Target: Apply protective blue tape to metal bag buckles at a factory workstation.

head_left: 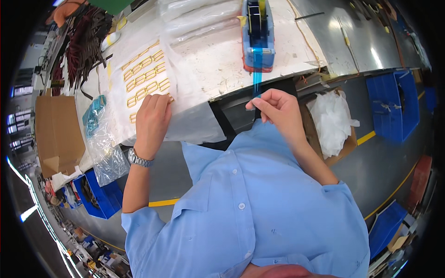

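Rows of gold-coloured rectangular buckles [144, 81] lie on a clear plastic sheet at the left of the white worktable. My left hand [153, 121] rests over the near rows, its fingers bent down close together. Whatever lies under those fingertips is hidden. A blue and red tape dispenser [269, 52] stands near the table's front edge, right of the middle. From it a strip of blue tape [257, 79] stretches down past the edge to my right hand [281, 111], which pinches the tape's end between thumb and forefinger.
Rolled clear plastic [204, 18] lies at the back of the table [199, 69]. A plastic bag with teal contents [94, 115] hangs at the left edge, beside a cardboard box [58, 129]. Right of me stands a carton of white plastic [332, 123], with a blue bin [391, 106] beyond.
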